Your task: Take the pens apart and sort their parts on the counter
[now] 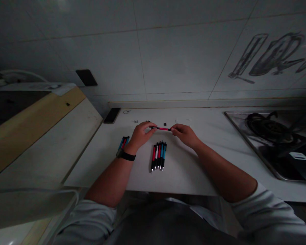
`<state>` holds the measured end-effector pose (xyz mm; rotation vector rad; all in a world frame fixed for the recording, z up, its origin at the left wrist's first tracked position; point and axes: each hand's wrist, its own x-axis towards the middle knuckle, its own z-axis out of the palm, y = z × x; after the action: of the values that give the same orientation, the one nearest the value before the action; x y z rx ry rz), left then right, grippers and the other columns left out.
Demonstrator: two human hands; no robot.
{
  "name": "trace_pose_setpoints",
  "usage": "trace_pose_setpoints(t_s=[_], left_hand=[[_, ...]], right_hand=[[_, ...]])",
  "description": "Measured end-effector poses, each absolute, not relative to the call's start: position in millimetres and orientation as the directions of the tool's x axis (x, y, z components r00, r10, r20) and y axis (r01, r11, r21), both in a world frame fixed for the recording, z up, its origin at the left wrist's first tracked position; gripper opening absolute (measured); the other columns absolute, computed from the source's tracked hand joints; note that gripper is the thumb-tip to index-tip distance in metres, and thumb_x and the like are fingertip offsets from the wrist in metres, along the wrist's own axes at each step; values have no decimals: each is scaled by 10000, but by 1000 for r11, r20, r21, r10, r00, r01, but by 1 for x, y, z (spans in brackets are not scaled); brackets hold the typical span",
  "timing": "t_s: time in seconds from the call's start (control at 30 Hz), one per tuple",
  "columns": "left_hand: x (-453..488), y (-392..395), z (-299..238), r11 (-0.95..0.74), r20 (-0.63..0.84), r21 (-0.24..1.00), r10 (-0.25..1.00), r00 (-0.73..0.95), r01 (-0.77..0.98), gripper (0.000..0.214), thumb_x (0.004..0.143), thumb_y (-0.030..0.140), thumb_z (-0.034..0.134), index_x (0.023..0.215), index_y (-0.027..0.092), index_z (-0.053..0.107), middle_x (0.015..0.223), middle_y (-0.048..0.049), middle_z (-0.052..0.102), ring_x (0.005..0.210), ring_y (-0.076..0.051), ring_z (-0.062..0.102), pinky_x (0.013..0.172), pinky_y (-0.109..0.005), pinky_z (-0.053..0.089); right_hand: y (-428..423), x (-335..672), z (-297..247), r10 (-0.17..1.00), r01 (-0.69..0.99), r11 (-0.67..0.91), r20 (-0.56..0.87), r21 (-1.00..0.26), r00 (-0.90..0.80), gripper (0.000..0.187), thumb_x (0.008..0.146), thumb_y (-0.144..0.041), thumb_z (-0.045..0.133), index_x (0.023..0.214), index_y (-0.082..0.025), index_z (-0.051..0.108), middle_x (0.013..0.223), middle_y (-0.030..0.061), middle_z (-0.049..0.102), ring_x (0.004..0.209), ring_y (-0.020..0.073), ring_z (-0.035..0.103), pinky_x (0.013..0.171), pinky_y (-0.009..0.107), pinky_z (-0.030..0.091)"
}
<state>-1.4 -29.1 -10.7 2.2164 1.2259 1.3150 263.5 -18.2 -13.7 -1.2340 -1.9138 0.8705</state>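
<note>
A red pen point(162, 129) is held level between both hands above the white counter point(178, 170). My left hand point(140, 133), with a black watch on its wrist, is closed on the pen's dark left end. My right hand point(185, 134) pinches the right end. Just below the pen lies a neat row of several red, white and blue pens point(158, 156), tips pointing toward me. A small bunch of blue and red pens point(123, 142) lies left of my left wrist.
A dark phone point(112, 115) lies at the counter's back left. Small dark and white parts point(165, 123) are scattered behind the hands. A gas hob point(272, 136) fills the right. A tiled wall point(183, 58) stands behind; a yellow-edged surface point(38, 115) is left.
</note>
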Motion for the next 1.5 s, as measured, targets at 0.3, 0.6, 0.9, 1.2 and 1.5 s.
trace_pose_setpoints(t_s=[0.3, 0.6, 0.9, 1.2, 1.5], left_hand=[[3, -26, -16, -417, 411, 795, 905, 114, 440, 133, 893, 304, 731, 964, 204, 782, 977, -50, 788, 962, -216, 726, 928, -362, 559], [3, -19, -25, -347, 347, 880, 936, 59, 323, 215, 879, 377, 737, 988, 195, 775, 993, -65, 793, 967, -221, 731, 949, -380, 565], [4, -26, -17, -388, 402, 822, 914, 58, 417, 174, 892, 346, 733, 975, 202, 784, 1013, -61, 794, 989, -225, 727, 959, -379, 562], [3, -27, -15, -394, 400, 802, 912, 86, 448, 135, 888, 313, 741, 966, 215, 790, 993, -57, 792, 979, -226, 725, 958, -385, 561], [1, -25, -18, -393, 389, 796, 915, 108, 459, 157, 891, 330, 741, 983, 215, 794, 1000, -54, 794, 987, -228, 726, 964, -379, 555]], right_hand=[[-18, 262, -16, 920, 520, 380, 255, -765, -297, 281, 942, -445, 578, 961, -216, 740, 834, 49, 732, 765, 204, 649, 736, 327, 488], [-24, 259, -15, 907, 444, 412, 309, -796, -287, 297, 941, -486, 601, 1041, -225, 701, 931, 57, 737, 800, 202, 665, 771, 336, 517], [-14, 262, -26, 930, 410, 338, 236, -847, -281, 332, 942, -528, 569, 1068, -230, 645, 845, 21, 701, 751, 178, 628, 739, 313, 483], [-15, 261, -28, 912, 434, 310, 137, -846, -386, 346, 990, -510, 467, 898, -226, 644, 810, 31, 696, 705, 173, 622, 705, 312, 485], [-14, 261, -30, 911, 482, 287, 80, -828, -405, 327, 994, -472, 461, 901, -225, 653, 788, 29, 700, 693, 174, 623, 699, 313, 476]])
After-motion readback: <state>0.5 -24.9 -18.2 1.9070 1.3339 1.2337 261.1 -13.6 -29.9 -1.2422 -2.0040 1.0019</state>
